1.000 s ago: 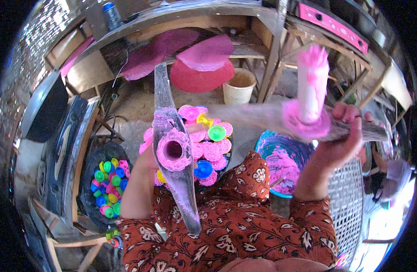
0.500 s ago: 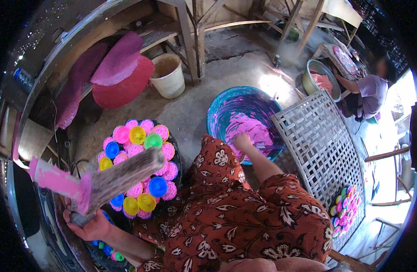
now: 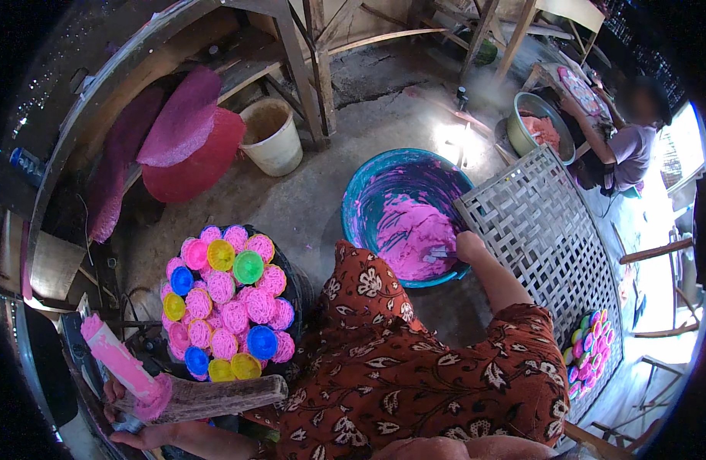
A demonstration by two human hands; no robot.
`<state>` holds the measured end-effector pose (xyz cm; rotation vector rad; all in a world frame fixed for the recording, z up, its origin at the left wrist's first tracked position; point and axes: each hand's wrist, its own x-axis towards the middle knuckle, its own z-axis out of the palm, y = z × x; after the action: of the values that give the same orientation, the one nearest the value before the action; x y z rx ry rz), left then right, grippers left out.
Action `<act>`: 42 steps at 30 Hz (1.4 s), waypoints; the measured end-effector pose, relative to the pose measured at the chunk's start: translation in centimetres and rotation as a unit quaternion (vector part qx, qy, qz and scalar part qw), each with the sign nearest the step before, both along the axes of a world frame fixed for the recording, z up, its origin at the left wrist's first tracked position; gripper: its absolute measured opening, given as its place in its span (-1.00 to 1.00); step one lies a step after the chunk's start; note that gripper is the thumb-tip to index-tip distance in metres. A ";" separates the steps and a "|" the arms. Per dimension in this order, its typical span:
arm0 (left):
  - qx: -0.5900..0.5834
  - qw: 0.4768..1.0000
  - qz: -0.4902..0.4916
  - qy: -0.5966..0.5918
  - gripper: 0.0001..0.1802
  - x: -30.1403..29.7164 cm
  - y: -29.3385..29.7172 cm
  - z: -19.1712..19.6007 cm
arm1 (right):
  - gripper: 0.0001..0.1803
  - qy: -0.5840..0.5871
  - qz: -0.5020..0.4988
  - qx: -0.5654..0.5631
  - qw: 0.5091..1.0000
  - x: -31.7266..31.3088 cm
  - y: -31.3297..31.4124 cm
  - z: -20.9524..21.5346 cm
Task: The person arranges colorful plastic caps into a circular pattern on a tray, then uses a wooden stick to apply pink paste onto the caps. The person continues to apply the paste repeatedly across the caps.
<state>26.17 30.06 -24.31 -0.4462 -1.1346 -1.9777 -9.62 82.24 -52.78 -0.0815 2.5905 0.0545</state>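
Observation:
At the lower left my left hand (image 3: 142, 435) grips a wooden press (image 3: 215, 400), a thick worn bar with a pink-smeared tube (image 3: 119, 356) sticking up from it. My right hand (image 3: 469, 247) is closed at the right rim of a teal basin (image 3: 353, 203), round the end of a flat grey spatula (image 3: 440, 252). The spatula's blade rests on soft pink dough (image 3: 410, 230) inside the basin. Close to the press, pink stringy mounds (image 3: 234, 316) in small coloured cups crowd a round dark stand. Several of these cups, such as a green one (image 3: 248, 267), hold no mound.
A woven bamboo rack (image 3: 521, 207) borders the basin on the right, with small coloured cups (image 3: 590, 353) at its near end. A cream bucket (image 3: 280, 149) stands beyond the cups. At the far right a person (image 3: 629, 146) sits by a green basin (image 3: 529, 138).
My right hand has left the dough and moved right to the spatula at the rim. The press in my left hand has come down and nearer, uncovering the coloured cups.

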 end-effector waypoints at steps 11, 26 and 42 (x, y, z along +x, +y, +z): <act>0.018 0.995 0.090 -0.036 -0.53 0.2 0.7 0.0 | -0.73 -0.056 0.141 0.062 0.986 -1.9 -4.4 -6.0; 0.062 0.976 -0.088 -0.187 -0.58 -10.9 5.4 1.0 | -0.50 -0.186 0.037 -0.383 0.904 -3.0 1.7 14.7; -0.611 0.705 0.117 -0.339 -0.46 -18.3 13.2 -2.2 | -0.64 0.278 0.571 -0.255 0.729 0.3 -12.3 40.1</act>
<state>7.83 43.24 -26.50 -0.1481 -2.7856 -0.8519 -9.28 69.92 -12.64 -2.1147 2.5492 -0.2239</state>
